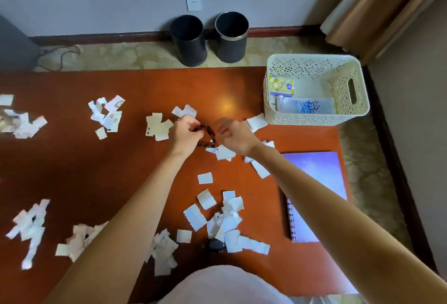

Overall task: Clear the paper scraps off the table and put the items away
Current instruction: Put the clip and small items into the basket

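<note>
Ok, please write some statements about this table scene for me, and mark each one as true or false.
1. Two dark bins stand beyond the far edge of the table. True.
2. The white basket is empty. False: it holds a yellow packet and a white and blue packet.
3. A purple notebook lies on the table beside the person's right arm. True.
4. All paper scraps are already off the table. False: many scraps lie scattered over it.
5. The left hand grips a brown mottled object. True.
</note>
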Motion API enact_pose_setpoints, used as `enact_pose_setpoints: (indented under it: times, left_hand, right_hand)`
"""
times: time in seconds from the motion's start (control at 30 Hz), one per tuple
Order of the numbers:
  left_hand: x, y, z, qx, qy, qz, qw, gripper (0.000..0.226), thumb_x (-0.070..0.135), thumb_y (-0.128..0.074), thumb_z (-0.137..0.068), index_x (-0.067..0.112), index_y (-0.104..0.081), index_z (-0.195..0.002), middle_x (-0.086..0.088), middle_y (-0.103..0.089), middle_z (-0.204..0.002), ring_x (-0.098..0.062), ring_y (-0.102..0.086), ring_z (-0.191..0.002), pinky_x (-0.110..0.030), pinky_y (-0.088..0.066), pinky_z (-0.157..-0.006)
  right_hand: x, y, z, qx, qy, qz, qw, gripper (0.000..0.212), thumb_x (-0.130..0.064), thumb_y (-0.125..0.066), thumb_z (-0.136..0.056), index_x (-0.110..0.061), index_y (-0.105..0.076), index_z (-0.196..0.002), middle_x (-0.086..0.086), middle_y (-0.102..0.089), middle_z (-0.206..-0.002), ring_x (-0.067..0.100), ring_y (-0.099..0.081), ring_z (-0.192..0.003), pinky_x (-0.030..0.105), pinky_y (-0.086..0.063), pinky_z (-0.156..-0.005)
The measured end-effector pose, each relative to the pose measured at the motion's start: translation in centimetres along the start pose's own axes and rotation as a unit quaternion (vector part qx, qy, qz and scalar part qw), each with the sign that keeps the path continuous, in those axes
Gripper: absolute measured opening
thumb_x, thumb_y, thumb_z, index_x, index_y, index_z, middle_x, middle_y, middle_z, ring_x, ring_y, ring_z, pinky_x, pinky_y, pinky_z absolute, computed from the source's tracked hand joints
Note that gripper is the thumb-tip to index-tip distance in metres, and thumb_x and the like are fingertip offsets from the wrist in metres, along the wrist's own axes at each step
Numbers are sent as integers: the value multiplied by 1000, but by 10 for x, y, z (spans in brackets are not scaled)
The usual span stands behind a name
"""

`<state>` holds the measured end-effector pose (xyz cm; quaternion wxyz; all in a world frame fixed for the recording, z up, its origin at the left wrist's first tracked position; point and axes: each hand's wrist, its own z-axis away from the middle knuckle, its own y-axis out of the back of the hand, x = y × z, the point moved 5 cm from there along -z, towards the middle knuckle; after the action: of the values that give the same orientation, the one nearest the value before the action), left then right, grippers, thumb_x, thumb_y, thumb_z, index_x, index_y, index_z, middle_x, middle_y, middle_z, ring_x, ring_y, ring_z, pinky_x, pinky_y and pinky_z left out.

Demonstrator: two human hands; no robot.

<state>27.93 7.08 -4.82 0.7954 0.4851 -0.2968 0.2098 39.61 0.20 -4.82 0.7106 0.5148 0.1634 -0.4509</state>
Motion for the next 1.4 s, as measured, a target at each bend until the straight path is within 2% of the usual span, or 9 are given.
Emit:
enact_pose_setpoints:
  times: [0.17, 0.27, 0.5, 0.7, 0.8, 0.93, 1.07, 1.23, 1.4]
  left_hand:
    - [-31, 24, 49, -1, 15, 53, 998, 29, 5, -65, -81, 7, -64, -110, -9, -67, -109, -17, -61, -95, -25, -52, -77]
    - [-55, 37, 79, 8, 25, 71, 997, 30, 5, -64, -84, 6, -63, -114, -10, -67, -113, -22, -63, -105, -29, -52, -85]
    - [-122, 43, 138, 40, 99, 81, 991, 26, 13, -42, -97, 4, -59, -114, -13, -64, -115, -23, -64, -99, -36, -56, -88]
    - [-143, -10, 171, -119, 48, -40, 991, 22, 14, -58, -89, 6, -57, -110, -8, -63, -111, -21, -60, -103, -24, -46, -78]
    - [-146, -36, 180, -214, -21, -122, 969, 29, 15, -66, -82, 9, -58, -109, -8, -60, -113, -22, -57, -106, -27, -46, -78]
    - [-149, -44, 176, -215, -83, -224, 947, 19, 6, -56, -89, 4, -63, -106, -12, -61, -114, -26, -58, -106, -34, -50, -84]
    - [-142, -32, 166, -154, -95, -145, 973, 13, 4, -57, -88, 1, -68, -95, -13, -69, -102, -27, -63, -94, -33, -49, -75]
    - [-108, 0, 157, -104, -190, -14, 976, 8, 3, -62, -85, -1, -69, -89, -7, -61, -93, -12, -53, -80, -8, -37, -63]
    - [-68, 29, 145, -96, -220, 102, 965, 12, 0, -57, -87, 5, -67, -86, 2, -62, -93, 4, -57, -83, 3, -41, -76]
  right_hand:
    - [-24, -41, 36, -21, 44, 0, 999, 21, -15, -56, -90, -1, -62, -103, 13, -70, -92, 31, -63, -78, 34, -54, -70]
    - [-32, -66, 56, -33, 33, -7, 999, 24, -18, -55, -91, 3, -61, -102, 11, -59, -80, 22, -51, -69, 21, -35, -51]
    - [-24, -115, 92, -42, -42, -6, 998, 19, -15, -60, -86, 3, -57, -85, 10, -53, -74, 21, -46, -65, 25, -36, -51]
    - [21, -119, 125, 65, -154, -44, 985, 14, -12, -59, -82, -3, -54, -72, 8, -52, -65, 20, -45, -60, 20, -29, -43]
    - [35, -118, 141, 108, -192, -65, 973, 17, -11, -60, -80, 3, -60, -91, 10, -56, -76, 22, -48, -69, 27, -33, -50]
    - [43, -115, 153, 141, -210, -90, 963, 24, -10, -61, -80, 4, -61, -99, 13, -60, -83, 22, -49, -71, 27, -36, -55]
    - [44, -108, 155, 154, -208, -98, 961, 9, -10, -59, -82, -4, -56, -87, 5, -54, -71, 17, -44, -60, 23, -33, -47]
    - [36, -95, 146, 175, -179, -111, 962, 9, -9, -61, -81, -6, -54, -85, 8, -55, -74, 10, -39, -51, 22, -33, -47]
    - [22, -66, 133, 212, -141, -116, 960, 17, -11, -61, -82, 1, -60, -95, 7, -58, -78, 17, -49, -62, 18, -35, -49]
